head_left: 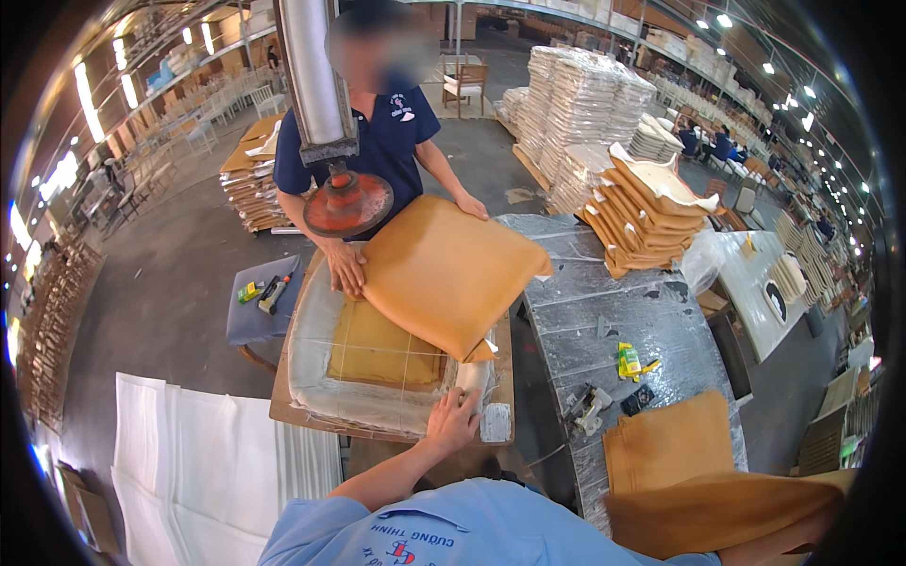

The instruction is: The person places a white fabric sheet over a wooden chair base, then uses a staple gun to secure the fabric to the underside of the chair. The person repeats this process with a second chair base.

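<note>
My left hand (451, 422) rests at the near right corner of a white padded press form (311, 373), its fingers slightly bent and apart, holding nothing I can see. Inside the form lies a yellowish square panel (382, 354) under thin strings. Above it, a co-worker's two hands hold a tan upholstered seat cushion (448, 269), tilted over the form. At the lower right my right hand, mostly hidden at the dark rim, has hold of a tan leather sheet (727, 509); my right forearm (783, 536) runs under it. Folded tan leather (670, 439) lies beside the sheet.
A press head with a red-orange disc (349, 203) hangs over the form. On the plastic-covered table (604, 292) are a staple gun (593, 410), a yellow-green packet (629, 361) and stacked tan cushions (642, 217). A blue stool (255, 307) bears tools. White sheeting (208, 453) lies at left.
</note>
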Motion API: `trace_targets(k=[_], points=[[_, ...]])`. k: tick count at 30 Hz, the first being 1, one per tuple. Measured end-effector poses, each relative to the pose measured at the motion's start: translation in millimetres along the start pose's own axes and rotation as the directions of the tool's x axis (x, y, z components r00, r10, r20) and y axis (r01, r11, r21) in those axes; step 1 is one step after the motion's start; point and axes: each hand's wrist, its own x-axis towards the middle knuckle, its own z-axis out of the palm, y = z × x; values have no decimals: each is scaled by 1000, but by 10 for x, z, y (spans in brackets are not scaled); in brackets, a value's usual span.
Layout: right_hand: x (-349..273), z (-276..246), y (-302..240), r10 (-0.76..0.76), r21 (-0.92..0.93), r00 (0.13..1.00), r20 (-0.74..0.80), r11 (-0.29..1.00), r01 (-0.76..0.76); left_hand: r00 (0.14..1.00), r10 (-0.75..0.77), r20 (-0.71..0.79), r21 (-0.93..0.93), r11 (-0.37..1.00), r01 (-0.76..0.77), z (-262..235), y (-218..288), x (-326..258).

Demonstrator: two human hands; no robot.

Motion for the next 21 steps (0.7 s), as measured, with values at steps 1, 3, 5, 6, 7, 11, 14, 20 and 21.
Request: trace_targets(k=[1, 3, 5, 6, 7, 11, 14, 20, 21], points=[[14, 93, 18, 4, 8, 1000, 20, 1000, -4, 1000, -7, -1, 3, 1000, 7, -6, 7, -5], [-13, 295, 27, -2, 35, 999, 42, 999, 0, 1000, -26, -4, 18, 1000, 26, -12, 18, -11], [-36, 508, 32, 2, 62, 997, 72, 998, -6, 999, -52, -5, 33, 998, 52, -5, 41, -20], [-32, 612, 32, -1, 72, 996, 84, 997, -5, 999, -51, -7, 23, 998, 51, 0, 51, -17], [-41, 721, 30, -1, 83, 995, 101, 997, -8, 999, -51, -10, 13, 999, 51, 2, 52, 0], [-87, 1162, 73, 3, 130, 986, 165, 991, -24, 997, -71, -25, 18, 997, 72, 11, 91, -12], [-144, 1454, 99, 4, 162, 978, 210, 986, -39, 989, -145, 42, 32, 989, 144, 3, 114, -24], [-291, 1935, 103, 7, 221, 958, 286, 972, -74, 976, -210, 63, 78, 976, 205, -61, 116, -158], [-295, 1992, 100, 4, 229, 956, 293, 971, -74, 974, -217, 56, 94, 973, 212, -76, 120, -191]])
